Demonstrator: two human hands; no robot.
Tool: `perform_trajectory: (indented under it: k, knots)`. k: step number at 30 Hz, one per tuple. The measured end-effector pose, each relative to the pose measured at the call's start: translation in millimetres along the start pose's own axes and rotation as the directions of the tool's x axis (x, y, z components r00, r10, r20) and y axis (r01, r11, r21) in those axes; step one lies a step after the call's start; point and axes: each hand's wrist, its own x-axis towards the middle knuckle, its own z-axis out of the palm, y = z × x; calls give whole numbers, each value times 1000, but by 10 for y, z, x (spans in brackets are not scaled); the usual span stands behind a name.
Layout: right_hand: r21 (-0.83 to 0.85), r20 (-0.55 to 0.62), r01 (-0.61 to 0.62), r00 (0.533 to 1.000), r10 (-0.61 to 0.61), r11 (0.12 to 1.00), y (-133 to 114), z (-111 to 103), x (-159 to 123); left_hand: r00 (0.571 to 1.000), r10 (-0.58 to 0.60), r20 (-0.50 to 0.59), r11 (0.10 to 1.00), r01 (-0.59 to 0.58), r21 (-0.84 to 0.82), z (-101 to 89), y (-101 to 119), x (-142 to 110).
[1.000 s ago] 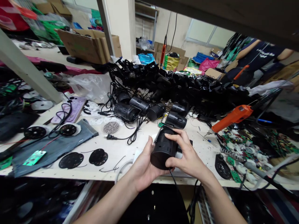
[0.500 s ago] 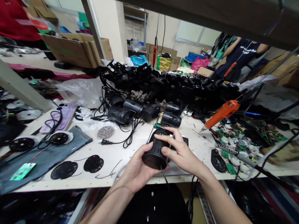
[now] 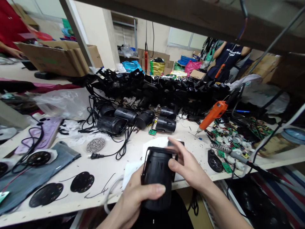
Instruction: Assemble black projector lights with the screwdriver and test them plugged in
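A black cylindrical plastic housing (image 3: pixel 157 171) with slots in its side stands roughly upright at the near edge of the bench. My left hand (image 3: pixel 140 197) wraps round it from the left, thumb across its front. At its upper right edge, my right hand (image 3: pixel 187 165) grips with the thumb against the side; the fingertips are partly hidden behind. White paper (image 3: pixel 154 144) lies behind the housing. A small green circuit board (image 3: pixel 152 131) rests farther back beside similar black cylinders (image 3: pixel 166 124).
An orange electric screwdriver (image 3: pixel 213 115) leans at the right, near a heap of circuit boards and wires (image 3: pixel 238 140). Black parts (image 3: pixel 152 86) are piled along the back. A plug cord (image 3: pixel 96 156), a round speckled disc (image 3: pixel 95 145) and grey cloth (image 3: pixel 56 162) lie left.
The housing has come lower and nearer to me and tipped more upright. My left thumb now crosses its front. My right fingers have shifted from its face to its upper right edge.
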Motion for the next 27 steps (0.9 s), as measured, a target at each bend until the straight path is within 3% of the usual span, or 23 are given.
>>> perform_trajectory:
  k: [2,4,6,10,13,19,23,27]
  knots:
    - [49,34,-77,997,75,996,8,-12,-75,999,9,35,997,-12,79,19,-32,-39]
    - [49,13,-71,997,71,996,-7,-16,-172,999,13,47,986,-21,168,24,-83,-61]
    - [-2,-38,18,999,-18,1000,-29,-20,-286,997,56,50,968,-66,243,30,-161,-76]
    - [-173,-41,163,984,-172,971,-16,-33,-539,962,273,14,907,-262,329,60,-380,-96]
    - [-164,-70,86,993,-98,983,107,-38,-733,939,345,-8,848,-308,432,44,-559,-95]
    - [1,-131,-9,991,10,1000,393,-53,-994,931,363,46,710,-308,633,-93,-821,-95]
    - [-134,-65,23,997,-32,991,384,-90,-1031,919,391,-40,772,-304,558,33,-813,-130]
    - [-279,-110,145,977,-181,949,361,-78,-1019,943,330,-36,850,-280,445,185,-763,-138]
